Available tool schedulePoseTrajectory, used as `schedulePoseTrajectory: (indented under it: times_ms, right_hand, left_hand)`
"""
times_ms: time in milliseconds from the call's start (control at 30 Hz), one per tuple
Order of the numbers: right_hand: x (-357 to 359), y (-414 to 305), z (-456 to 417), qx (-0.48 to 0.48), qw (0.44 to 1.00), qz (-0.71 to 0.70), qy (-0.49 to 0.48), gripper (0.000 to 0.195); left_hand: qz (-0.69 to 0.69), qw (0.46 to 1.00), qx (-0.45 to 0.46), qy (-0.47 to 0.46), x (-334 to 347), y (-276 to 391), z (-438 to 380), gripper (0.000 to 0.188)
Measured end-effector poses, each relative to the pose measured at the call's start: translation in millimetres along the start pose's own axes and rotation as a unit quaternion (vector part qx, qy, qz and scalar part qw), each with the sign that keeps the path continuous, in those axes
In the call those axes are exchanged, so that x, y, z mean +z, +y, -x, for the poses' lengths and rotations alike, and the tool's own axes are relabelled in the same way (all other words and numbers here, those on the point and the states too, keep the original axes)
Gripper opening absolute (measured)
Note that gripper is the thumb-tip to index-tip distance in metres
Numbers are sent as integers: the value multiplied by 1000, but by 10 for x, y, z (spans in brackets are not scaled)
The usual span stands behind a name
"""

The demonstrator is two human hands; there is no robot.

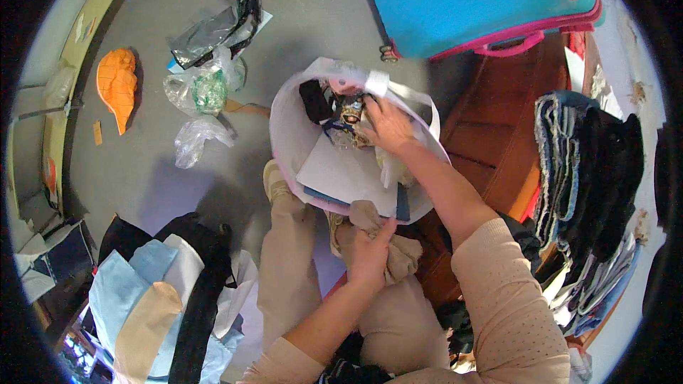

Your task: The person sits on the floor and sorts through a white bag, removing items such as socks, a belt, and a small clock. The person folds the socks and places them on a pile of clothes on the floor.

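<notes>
My right hand (392, 127) reaches inside a round, white fabric basket (288, 117), its fingers spread over a jumble of small items. Among these are a black item (315, 101), a pink item (343, 84) and some clear plastic wrapping. A white sheet (347, 162) lies in the near part of the basket, with a dark blue flat piece (403, 204) beneath it. Below the basket's near rim, my left hand (371, 256) grips a bunched beige cloth (401, 258) above my right thigh. Where my right fingertips meet the items is partly hidden.
A blue suitcase (469, 5) with pink trim stands at the top right beside a brown leather-like seat (485, 117). Folded jeans (565, 165) are stacked at right. Plastic bags (211, 85) and an orange cap (117, 85) lie on the grey floor. Folded clothes (144, 298) sit lower left.
</notes>
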State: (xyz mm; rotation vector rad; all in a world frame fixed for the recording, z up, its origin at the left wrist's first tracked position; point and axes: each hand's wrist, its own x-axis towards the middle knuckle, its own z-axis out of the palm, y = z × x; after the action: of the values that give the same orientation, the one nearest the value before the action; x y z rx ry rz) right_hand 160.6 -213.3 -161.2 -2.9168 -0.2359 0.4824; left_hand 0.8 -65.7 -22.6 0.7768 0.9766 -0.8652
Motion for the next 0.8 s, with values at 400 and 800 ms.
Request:
schedulePoseTrajectory:
  times_ms: [400,800]
  right_hand:
    - [448,98,-444,129,989,42,-61,72]
    - [-44,60,-157,56,894,-101,-432,40]
  left_hand:
    - [89,982,62,155,-22,-104,-167,61]
    - [139,990,6,23,53,-46,-140,52]
